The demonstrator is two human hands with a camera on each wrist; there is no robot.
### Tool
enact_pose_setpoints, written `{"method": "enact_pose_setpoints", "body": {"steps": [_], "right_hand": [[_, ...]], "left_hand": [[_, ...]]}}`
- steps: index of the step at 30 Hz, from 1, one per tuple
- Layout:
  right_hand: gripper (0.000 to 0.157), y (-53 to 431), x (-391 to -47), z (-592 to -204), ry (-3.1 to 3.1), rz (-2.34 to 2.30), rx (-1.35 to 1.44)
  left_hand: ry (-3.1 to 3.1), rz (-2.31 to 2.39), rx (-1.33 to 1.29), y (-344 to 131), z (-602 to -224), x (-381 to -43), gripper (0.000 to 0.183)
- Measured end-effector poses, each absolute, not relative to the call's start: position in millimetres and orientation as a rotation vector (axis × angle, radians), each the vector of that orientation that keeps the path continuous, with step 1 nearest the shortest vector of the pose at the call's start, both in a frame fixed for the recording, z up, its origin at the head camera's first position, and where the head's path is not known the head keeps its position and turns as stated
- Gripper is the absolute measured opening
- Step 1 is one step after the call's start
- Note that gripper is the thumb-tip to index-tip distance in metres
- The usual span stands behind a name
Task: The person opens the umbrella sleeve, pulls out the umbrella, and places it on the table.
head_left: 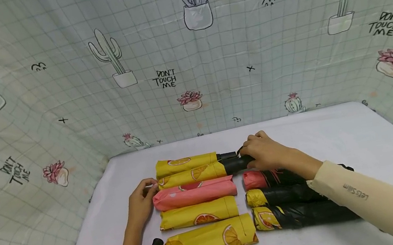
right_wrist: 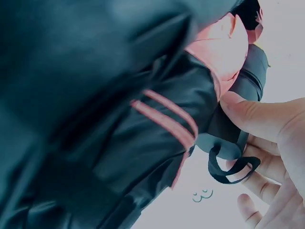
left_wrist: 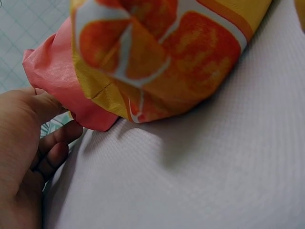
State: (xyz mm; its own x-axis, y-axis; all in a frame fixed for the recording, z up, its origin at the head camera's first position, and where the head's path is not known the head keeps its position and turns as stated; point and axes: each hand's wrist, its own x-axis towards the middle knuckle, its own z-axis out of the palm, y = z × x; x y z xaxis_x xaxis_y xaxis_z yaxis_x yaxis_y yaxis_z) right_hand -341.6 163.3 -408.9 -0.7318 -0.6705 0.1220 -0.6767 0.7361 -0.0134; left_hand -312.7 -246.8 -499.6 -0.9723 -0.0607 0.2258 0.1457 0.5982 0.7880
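A folded umbrella (head_left: 237,164) with a black handle end lies partly inside a yellow sleeve (head_left: 193,175) printed with orange slices. My right hand (head_left: 263,151) grips the black handle (right_wrist: 231,129), thumb on top; a wrist strap (right_wrist: 231,176) loops below it. My left hand (head_left: 141,200) pinches the left end of this sleeve, its fingertips partly hidden behind the pink sleeve (left_wrist: 57,71) in the left wrist view. Just behind lies another yellow sleeve (head_left: 185,165) with a black handle sticking out. The pink sleeve lies directly in front.
Two more yellow sleeves, one nearer the middle (head_left: 199,214) and one at the front (head_left: 210,243), lie below the pink one. Three dark folded umbrellas (head_left: 298,214) lie to the right, partly under my right forearm. A printed cloth (head_left: 249,68) hangs behind the white table (head_left: 104,221).
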Motion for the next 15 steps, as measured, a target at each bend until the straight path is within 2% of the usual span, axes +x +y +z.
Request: {"method": "enact_pose_setpoints", "body": {"steps": [15], "right_hand": [[0.024, 186, -338, -406, -2.814, 0.057, 1.066]], "left_hand": [[-2.610, -1.306, -0.038, -245, -498, -312, 0.014]]}}
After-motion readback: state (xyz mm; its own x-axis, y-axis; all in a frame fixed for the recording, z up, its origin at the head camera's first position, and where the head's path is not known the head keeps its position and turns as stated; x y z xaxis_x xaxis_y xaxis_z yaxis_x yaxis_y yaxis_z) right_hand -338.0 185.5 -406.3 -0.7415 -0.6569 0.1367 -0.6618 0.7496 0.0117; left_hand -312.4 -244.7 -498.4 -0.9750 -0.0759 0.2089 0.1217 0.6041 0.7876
